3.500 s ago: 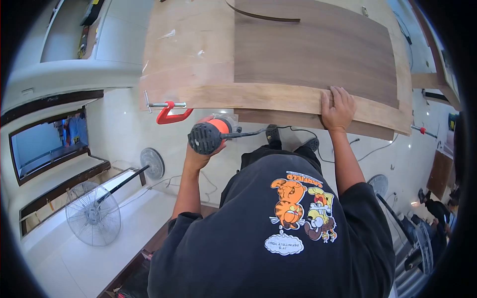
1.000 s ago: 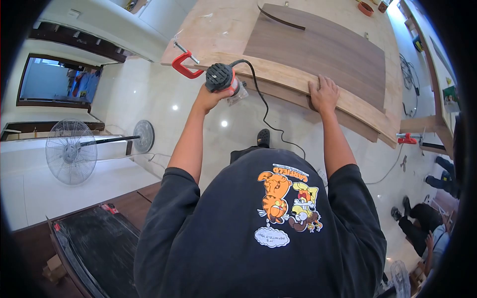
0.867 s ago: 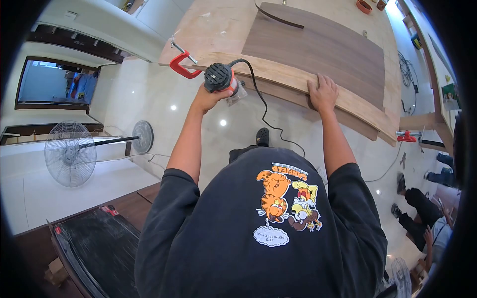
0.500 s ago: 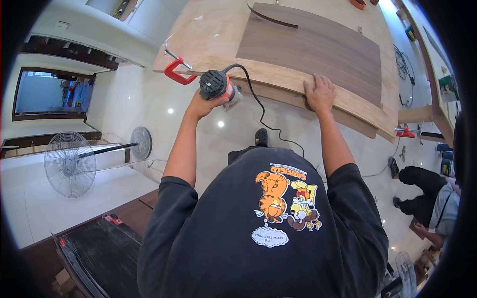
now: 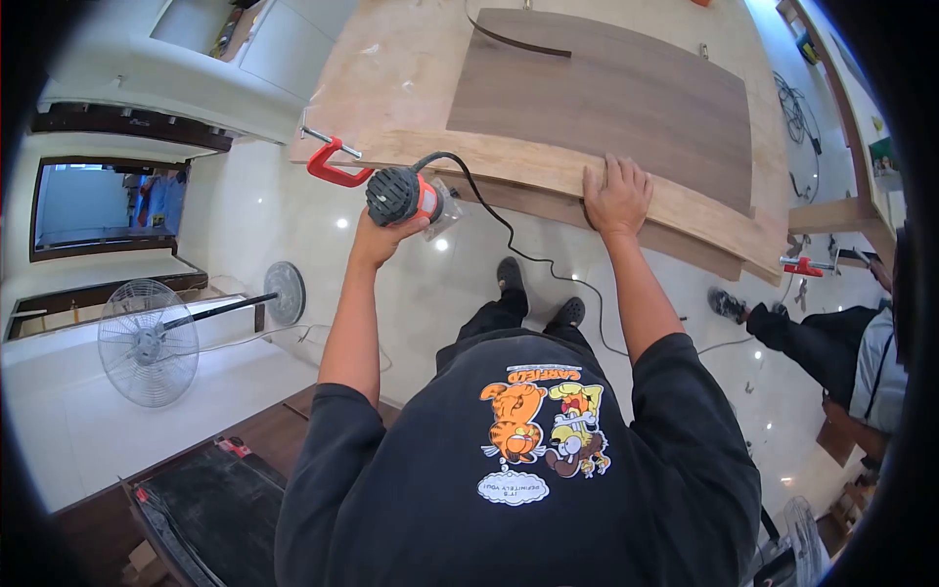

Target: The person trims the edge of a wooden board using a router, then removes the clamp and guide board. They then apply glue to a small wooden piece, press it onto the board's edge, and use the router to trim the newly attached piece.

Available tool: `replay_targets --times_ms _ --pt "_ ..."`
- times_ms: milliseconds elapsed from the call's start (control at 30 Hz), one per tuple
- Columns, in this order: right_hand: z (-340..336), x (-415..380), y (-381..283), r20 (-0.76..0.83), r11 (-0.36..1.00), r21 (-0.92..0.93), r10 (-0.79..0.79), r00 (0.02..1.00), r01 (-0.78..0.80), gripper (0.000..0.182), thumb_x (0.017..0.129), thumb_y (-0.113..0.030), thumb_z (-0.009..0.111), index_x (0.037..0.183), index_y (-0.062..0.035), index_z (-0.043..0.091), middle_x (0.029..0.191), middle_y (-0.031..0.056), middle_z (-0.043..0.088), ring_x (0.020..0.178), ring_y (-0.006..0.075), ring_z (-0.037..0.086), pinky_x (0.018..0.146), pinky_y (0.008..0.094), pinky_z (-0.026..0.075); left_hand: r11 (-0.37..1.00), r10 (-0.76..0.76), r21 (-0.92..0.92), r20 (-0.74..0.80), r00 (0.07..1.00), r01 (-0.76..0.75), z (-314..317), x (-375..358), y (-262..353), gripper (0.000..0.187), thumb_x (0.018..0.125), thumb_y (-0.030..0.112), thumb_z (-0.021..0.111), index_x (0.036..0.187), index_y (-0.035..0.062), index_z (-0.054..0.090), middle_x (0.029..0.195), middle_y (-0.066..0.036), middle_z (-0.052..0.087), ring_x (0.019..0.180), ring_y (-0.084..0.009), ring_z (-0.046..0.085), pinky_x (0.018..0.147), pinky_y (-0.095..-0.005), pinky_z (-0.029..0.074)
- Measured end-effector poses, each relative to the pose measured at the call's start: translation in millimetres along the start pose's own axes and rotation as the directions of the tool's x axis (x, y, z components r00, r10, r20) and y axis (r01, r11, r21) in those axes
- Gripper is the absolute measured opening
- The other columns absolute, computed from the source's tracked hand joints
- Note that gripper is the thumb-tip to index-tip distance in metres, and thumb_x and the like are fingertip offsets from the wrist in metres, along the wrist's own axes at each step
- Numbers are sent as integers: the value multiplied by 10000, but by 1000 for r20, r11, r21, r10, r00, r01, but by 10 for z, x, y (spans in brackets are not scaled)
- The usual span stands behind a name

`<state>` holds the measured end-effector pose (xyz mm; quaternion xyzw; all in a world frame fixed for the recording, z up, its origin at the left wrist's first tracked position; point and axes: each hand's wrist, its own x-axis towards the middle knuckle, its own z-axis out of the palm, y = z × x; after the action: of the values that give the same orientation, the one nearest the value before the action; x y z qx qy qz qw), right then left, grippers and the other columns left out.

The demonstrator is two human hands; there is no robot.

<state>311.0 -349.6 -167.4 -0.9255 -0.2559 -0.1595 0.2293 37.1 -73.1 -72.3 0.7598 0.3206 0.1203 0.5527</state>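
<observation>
My left hand is wrapped round a black and orange corded power tool, held just off the front edge of the table by a red C-clamp. The tool's black cord loops over the wood and hangs down. My right hand lies over a light wooden strip along the table's front edge, its fingers on top and spread a little. Behind the strip lies a brown wood-grain panel with a thin dark curved strip across its corner.
A second red clamp grips the right end. At the right another person in dark trousers holds a brown piece. A standing fan is at the left. Cables lie on the floor beyond the table.
The tool and my left hand have moved left and slightly down in view. My right hand has shifted left along the strip. The other person's legs have moved leftward.
</observation>
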Motion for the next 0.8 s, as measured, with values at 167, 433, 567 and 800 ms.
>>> replay_targets --times_ms 167,433,567,800 --pt "-7 -65 11 -49 1000 -12 3 999 -4 457 899 -435 638 1202 -97 691 1245 71 658 1253 273 542 1115 492 344 998 16 -54 9 1000 -16 -16 39 -98 468 707 66 904 1135 40 716 1089 -32 722 966 -131 674 873 -316 555" --pt "-66 -10 -69 -18 998 -66 23 1000 -24 434 892 -430 631 1153 -91 701 1207 100 672 1232 278 556 1107 463 362 983 160 72 111 981 -168 -112 168 -325 506 771 137 868 1228 52 671 1153 -32 687 1064 -196 642 989 -366 502" --pt "-51 -57 -118 -68 997 -53 55 996 -59 407 874 -408 639 1114 -86 704 1167 102 673 1198 266 571 1086 452 385 957 275 61 134 952 -284 -115 272 -563 521 797 125 851 1268 40 646 1235 -53 659 1130 -201 625 1026 -369 475" --pt "-53 -60 -140 -163 997 -65 29 986 -41 382 841 -395 689 1091 -107 717 1148 61 685 1181 250 583 1086 438 396 959 282 -79 209 936 -271 -165 379 -603 600 781 41 826 1329 16 583 1279 -83 627 1194 -210 594 1061 -367 450"
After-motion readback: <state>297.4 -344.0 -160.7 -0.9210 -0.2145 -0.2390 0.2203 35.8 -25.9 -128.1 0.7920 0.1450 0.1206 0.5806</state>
